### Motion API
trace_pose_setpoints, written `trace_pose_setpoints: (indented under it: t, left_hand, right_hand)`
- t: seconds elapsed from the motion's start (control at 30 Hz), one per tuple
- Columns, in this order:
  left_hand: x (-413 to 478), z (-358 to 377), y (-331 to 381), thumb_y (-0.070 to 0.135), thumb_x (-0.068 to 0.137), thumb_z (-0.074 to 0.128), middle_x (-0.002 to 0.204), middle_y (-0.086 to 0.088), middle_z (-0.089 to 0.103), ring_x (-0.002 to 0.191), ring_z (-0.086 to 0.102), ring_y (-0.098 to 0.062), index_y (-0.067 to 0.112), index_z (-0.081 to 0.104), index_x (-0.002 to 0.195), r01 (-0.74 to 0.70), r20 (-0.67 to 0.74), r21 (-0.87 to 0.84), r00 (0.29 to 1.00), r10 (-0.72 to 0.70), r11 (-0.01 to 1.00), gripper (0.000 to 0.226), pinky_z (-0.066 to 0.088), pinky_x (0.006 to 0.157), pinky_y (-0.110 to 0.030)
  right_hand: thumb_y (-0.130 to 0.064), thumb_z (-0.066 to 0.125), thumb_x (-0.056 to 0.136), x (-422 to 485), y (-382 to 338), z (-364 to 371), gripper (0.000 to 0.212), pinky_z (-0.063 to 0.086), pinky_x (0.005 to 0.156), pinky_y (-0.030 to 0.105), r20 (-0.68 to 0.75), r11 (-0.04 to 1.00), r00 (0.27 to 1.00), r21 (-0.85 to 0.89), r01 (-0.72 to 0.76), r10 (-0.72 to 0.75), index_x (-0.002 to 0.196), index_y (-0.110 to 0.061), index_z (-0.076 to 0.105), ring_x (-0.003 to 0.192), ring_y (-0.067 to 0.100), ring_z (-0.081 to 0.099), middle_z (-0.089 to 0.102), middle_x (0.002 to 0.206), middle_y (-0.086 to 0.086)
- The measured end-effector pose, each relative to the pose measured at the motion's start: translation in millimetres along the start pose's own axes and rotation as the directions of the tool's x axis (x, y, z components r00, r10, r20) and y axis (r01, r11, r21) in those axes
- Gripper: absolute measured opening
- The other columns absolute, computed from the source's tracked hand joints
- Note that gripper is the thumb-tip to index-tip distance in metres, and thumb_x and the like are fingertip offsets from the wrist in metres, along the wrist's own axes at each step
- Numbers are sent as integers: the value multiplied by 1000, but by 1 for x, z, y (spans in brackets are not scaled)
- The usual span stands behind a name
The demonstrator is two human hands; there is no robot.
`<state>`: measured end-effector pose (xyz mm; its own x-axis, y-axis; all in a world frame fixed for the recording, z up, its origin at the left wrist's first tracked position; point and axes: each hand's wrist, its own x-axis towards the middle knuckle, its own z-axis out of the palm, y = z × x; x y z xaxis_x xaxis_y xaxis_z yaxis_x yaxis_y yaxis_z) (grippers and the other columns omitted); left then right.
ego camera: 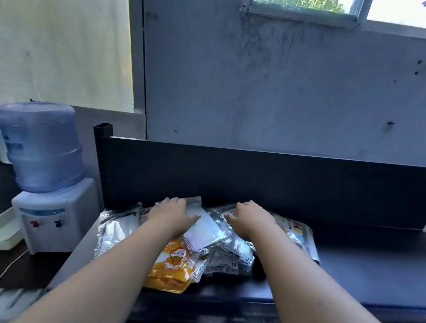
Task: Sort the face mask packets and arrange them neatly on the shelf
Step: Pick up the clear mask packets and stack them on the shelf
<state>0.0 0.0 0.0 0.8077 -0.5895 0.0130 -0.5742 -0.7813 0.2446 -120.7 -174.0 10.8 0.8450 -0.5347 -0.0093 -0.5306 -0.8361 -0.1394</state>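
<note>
Mask packets (205,232) piled on shelf (367,276); left grip (172,213), right grip (250,220) flat atop.

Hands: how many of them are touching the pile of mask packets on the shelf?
2. The left hand lies on the left part of the pile; the right hand lies on the right part. No other hand is visible.

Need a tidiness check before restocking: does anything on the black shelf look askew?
Yes: the clear plastic face mask packets lie jumbled and overlapping at the black metal shelf's left end, and an orange packet sticks out toward the front edge.
</note>
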Motion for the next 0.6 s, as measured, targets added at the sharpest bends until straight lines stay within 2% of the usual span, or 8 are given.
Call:
trace_pose_setpoints:
  t: [0.13, 0.2, 0.3, 0.37, 0.43, 0.5, 0.6]
  left_hand:
    - [-3, 18, -4, 74, 90, 46, 163, -11, 38, 140, 48, -35, 13, 42, 155, 274, 88, -71, 960, -267, 959, 89, 47, 106, -44]
    - [-4, 25, -3, 77, 84, 50, 153, -10, 52, 128, 58, -33, 14, 53, 147, 364, 147, -154, 928, -343, 919, 89, 52, 95, -39]
    - [-6, 32, -3, 72, 77, 59, 135, -9, 64, 112, 61, -30, 17, 62, 134, 408, 203, -243, 908, -365, 880, 79, 51, 85, -35]
    - [-3, 36, -1, 65, 70, 68, 122, -8, 66, 110, 61, -32, 16, 62, 128, 459, 188, -313, 888, -419, 832, 76, 54, 92, -39]
    - [6, 43, 0, 55, 68, 75, 132, -12, 62, 124, 56, -38, 12, 54, 137, 514, 219, -446, 856, -467, 733, 84, 52, 103, -46]
    - [11, 43, 3, 40, 72, 82, 142, -17, 56, 133, 51, -40, 7, 48, 144, 503, 250, -549, 861, -443, 667, 86, 50, 107, -47]
    - [6, 40, 4, 13, 77, 83, 124, -20, 69, 117, 66, -38, 1, 65, 128, 447, 222, -633, 887, -404, 632, 56, 58, 98, -47]
  right_hand:
    - [-53, 36, 107, -5, 19, 18, 62, 43, 109, 43, 72, 994, 992, 1, -106, 105, 150, -10, 49, 144, 28, 42, 50, 153, 11]
    - [-53, 36, 107, -6, 28, 29, 62, 44, 109, 43, 108, 988, 982, -4, -154, 153, 149, -10, 52, 141, 32, 45, 50, 152, 15]
    - [-57, 35, 105, -8, 34, 38, 64, 45, 110, 45, 160, 981, 969, 5, -194, 191, 148, -13, 54, 137, 36, 48, 51, 151, 18]
    - [-56, 35, 105, -8, 33, 42, 62, 45, 111, 47, 159, 978, 968, 45, -202, 193, 150, -16, 52, 137, 38, 47, 49, 150, 19]
    - [-54, 35, 105, -8, 30, 43, 57, 44, 111, 48, 143, 977, 973, 82, -195, 182, 152, -22, 48, 138, 41, 45, 47, 151, 22]
    - [-51, 35, 106, -10, 27, 42, 50, 45, 109, 48, 140, 972, 973, 121, -201, 184, 148, -28, 47, 135, 43, 47, 49, 150, 23]
    - [-47, 44, 102, -13, 26, 43, 41, 49, 104, 47, 142, 957, 970, 186, -222, 197, 140, -33, 46, 126, 40, 53, 60, 141, 16]
